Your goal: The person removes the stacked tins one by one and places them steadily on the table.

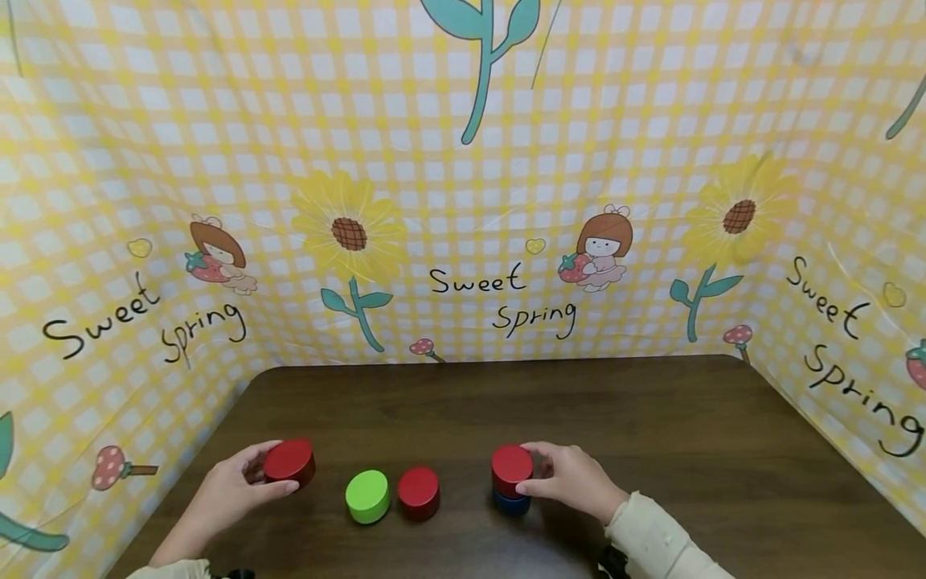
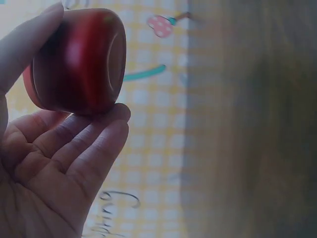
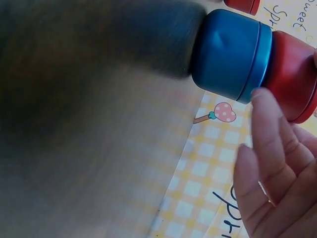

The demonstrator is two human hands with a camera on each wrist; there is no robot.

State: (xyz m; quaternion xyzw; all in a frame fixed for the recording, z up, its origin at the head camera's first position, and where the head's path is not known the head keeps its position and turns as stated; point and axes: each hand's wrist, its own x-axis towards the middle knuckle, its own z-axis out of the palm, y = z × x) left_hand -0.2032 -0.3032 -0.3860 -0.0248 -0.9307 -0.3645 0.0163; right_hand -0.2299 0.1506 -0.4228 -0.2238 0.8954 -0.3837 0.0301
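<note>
My left hand [image 1: 235,494] grips a small round red tin [image 1: 290,463] at the table's left side. Seen from the left wrist, that red tin [image 2: 81,62] is tilted, with thumb and fingers on its sides and its underside off the table. My right hand [image 1: 571,481] pinches another red tin [image 1: 512,468] between thumb and fingers. Directly beneath it stands a blue tin [image 1: 511,504]; the right wrist view shows the blue tin [image 3: 230,54] against the red tin's base, a fingertip near their seam. Whether the right hand bears the red tin's weight, I cannot tell.
Between my hands, a lime green tin [image 1: 367,496] and a third red tin [image 1: 419,492] stand side by side on the dark wooden table [image 1: 622,410]. A yellow checked cloth [image 1: 448,201] with printed flowers hangs around the back and sides.
</note>
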